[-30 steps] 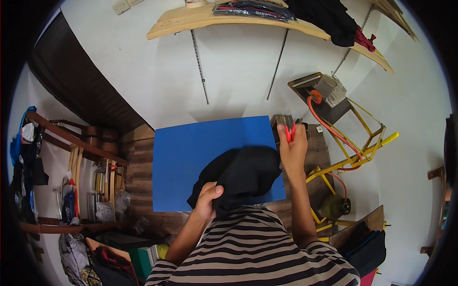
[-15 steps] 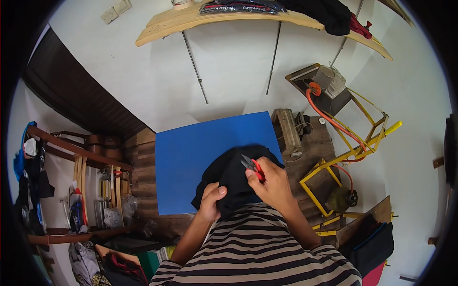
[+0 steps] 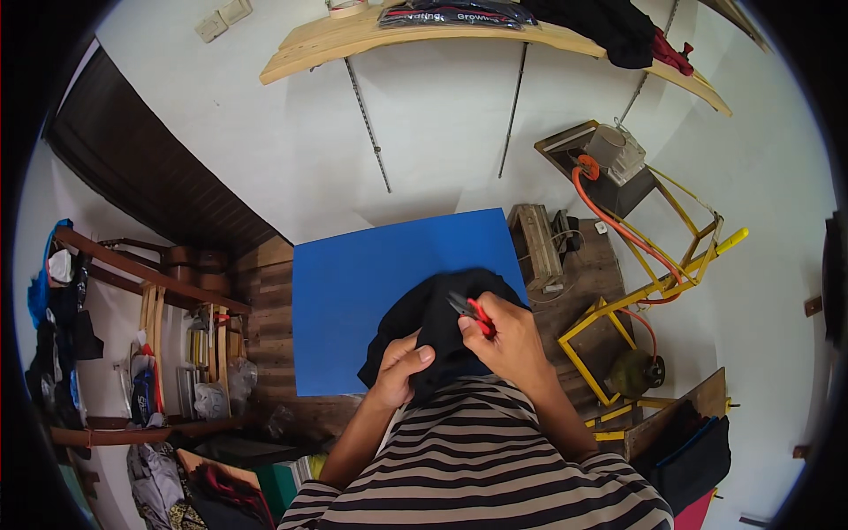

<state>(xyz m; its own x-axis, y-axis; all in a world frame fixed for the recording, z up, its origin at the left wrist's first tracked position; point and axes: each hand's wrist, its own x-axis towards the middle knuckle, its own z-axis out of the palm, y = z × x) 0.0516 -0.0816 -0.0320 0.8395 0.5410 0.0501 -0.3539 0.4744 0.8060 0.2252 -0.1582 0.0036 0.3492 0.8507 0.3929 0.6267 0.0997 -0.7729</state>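
Observation:
A black cloth (image 3: pixel 402 320) lies bunched over the near edge of a blue tabletop (image 3: pixel 353 274) and reaches to my striped shirt. My left hand (image 3: pixel 400 367) grips the cloth at its near left side, thumb on top and fingers partly hidden in the folds. Closed around the red handles of small thread snips (image 3: pixel 478 316) is my right hand (image 3: pixel 512 340). The dark blades point up and to the left, just over the cloth. Whether the tips touch the fabric I cannot tell.
Beyond the table, a wooden shelf (image 3: pixel 424 37) holds folded dark clothes. To the right stand a wooden crate (image 3: pixel 537 243), a yellow metal frame (image 3: pixel 654 290) with an orange hose (image 3: pixel 609 212), and a green gas cylinder (image 3: pixel 632 374). Cluttered shelving (image 3: pixel 150 291) runs along the left.
The view has shifted slightly. My left thumb sits a little higher on the cloth, and the snips' blades look blurred now. Both hands keep their holds.

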